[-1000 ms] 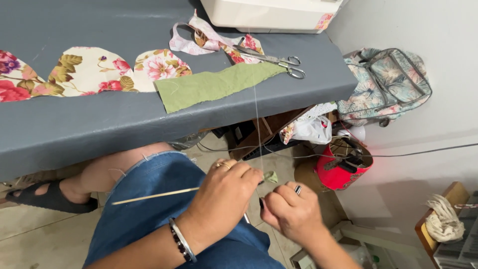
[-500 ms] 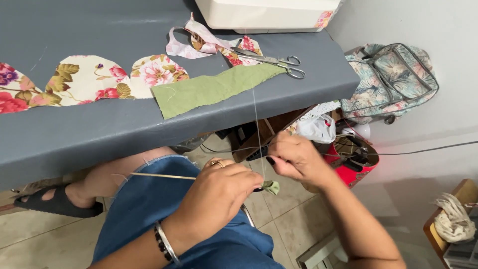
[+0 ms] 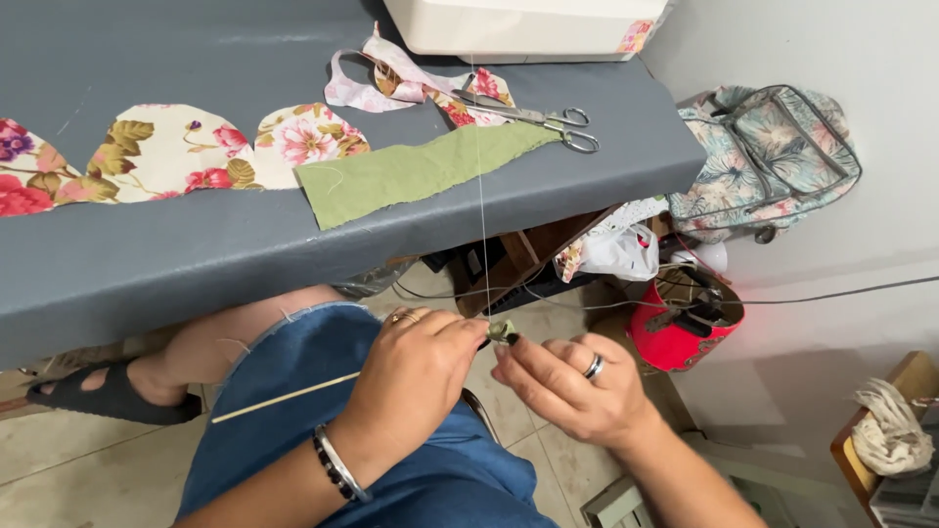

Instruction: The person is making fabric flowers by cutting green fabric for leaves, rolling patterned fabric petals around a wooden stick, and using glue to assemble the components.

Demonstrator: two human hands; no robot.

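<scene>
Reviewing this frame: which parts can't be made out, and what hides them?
Head view only:
- Green piece: mostly covered by left hand and right hand; shape unclear.
- Stick: its front end is hidden inside the left grip.
- Thread: too thin to trace to its end.
- Sewing machine: cut off by the top edge.

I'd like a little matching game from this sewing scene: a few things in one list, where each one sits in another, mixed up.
Things:
1. scissors
2. green strip
3. thin stick
4. backpack

Places:
A. against the wall, beside the table's end
B. held in the left hand, across the lap
C. on the table, near the white machine
D. on the table, by its front edge, next to the floral pieces

Pairs: 1-C, 2-D, 3-B, 4-A
</scene>
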